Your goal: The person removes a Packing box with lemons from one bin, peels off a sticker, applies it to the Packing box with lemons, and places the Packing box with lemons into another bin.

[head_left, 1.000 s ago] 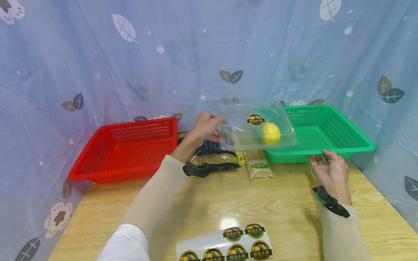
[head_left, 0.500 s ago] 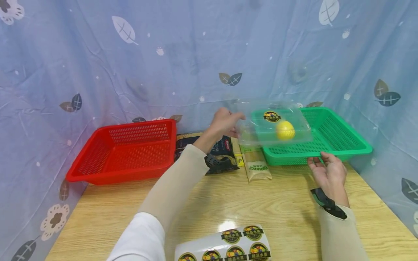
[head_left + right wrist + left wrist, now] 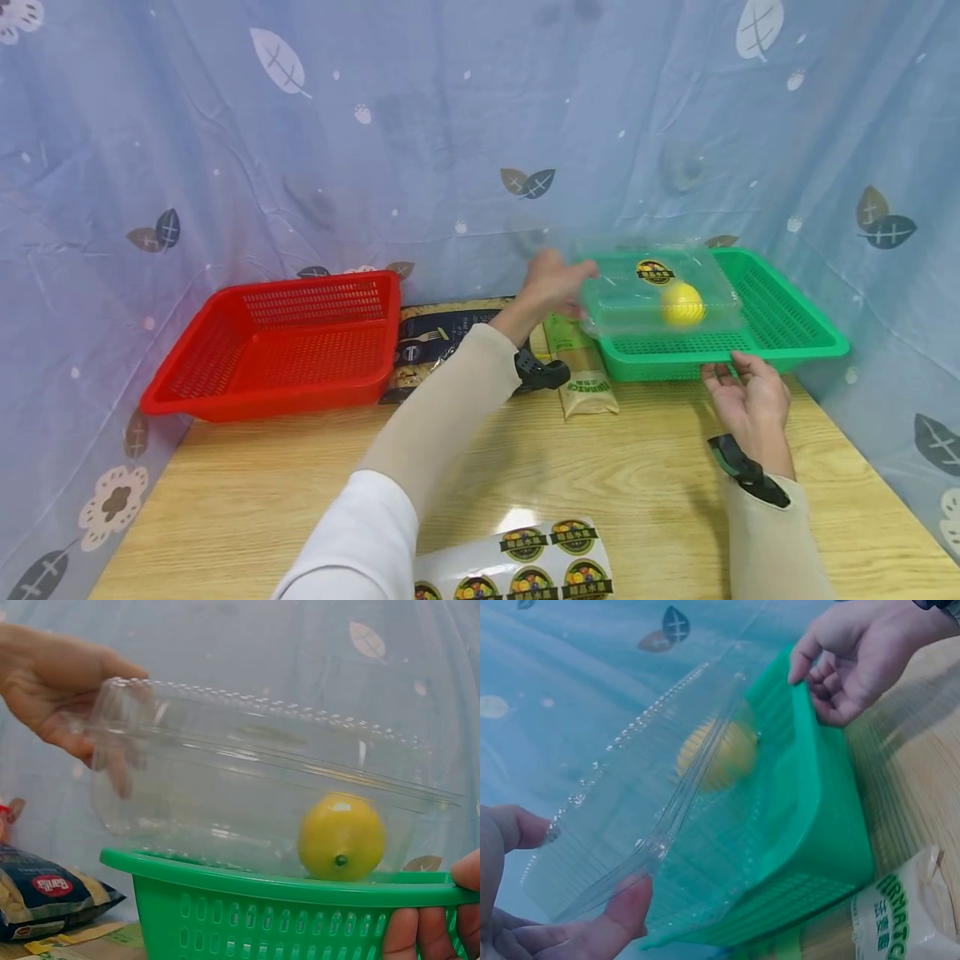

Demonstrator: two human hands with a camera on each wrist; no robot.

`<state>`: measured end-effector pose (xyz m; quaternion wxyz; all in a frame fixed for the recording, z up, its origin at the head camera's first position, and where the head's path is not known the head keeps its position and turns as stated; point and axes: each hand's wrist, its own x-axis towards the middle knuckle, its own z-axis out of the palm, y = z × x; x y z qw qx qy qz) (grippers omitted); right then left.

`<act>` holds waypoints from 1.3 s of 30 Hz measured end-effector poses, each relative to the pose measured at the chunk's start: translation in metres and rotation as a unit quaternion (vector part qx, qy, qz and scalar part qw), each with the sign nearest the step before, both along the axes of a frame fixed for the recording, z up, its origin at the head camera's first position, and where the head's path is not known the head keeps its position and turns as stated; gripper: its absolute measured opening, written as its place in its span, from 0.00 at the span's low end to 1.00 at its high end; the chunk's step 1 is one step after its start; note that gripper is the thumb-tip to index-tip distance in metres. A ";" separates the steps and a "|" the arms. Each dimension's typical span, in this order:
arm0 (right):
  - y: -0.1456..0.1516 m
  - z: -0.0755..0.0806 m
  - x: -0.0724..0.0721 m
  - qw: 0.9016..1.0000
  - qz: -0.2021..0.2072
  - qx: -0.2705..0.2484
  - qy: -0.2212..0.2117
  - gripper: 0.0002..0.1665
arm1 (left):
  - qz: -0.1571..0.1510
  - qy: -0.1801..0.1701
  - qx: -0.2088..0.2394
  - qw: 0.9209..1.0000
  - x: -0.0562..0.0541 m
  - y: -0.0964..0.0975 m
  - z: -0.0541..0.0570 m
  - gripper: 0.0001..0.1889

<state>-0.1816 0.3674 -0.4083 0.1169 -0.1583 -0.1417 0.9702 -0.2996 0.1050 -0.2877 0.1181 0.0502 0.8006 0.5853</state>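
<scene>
My left hand (image 3: 553, 283) grips the left end of a clear plastic clamshell box (image 3: 626, 292), thumb and fingers pinching it. A round black fruit sticker (image 3: 656, 272) is on its lid, and a yellow lemon (image 3: 342, 837) lies inside toward the right end. The box is over the green basket (image 3: 795, 308), tilted slightly down to the right in the right wrist view. My right hand (image 3: 752, 396) holds the basket's front rim, thumb on top and fingers beneath. In the left wrist view the box's near corner (image 3: 641, 855) sits between my left thumb and fingers.
A red basket (image 3: 300, 392) stands at the left. Between the baskets lie a dark Barilla pasta bag (image 3: 431, 333) and a paper-and-green noodle packet (image 3: 588, 392). A sheet of round fruit stickers (image 3: 517, 562) is at the table's front edge. A blue curtain (image 3: 420, 125) hangs behind.
My left hand has carried the box with the lemon rightward, from above the bags to over the green basket. The right hand keeps its hold on the basket rim.
</scene>
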 end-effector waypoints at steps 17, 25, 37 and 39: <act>0.000 -0.001 0.004 1.000 -0.014 0.009 0.006 0.23 | -0.012 0.030 -0.075 0.997 -0.002 0.034 0.008 0.21; -0.005 -0.002 0.009 1.000 -0.008 0.013 0.009 0.22 | -0.006 0.034 -0.097 0.995 0.004 0.044 0.002 0.23; -0.009 -0.002 0.008 0.999 -0.018 0.027 0.013 0.24 | -0.024 0.030 -0.100 0.994 0.001 0.057 -0.026 0.23; -0.009 -0.003 0.008 0.999 -0.019 0.028 0.013 0.24 | -0.029 0.026 -0.107 0.994 0.000 0.059 -0.032 0.21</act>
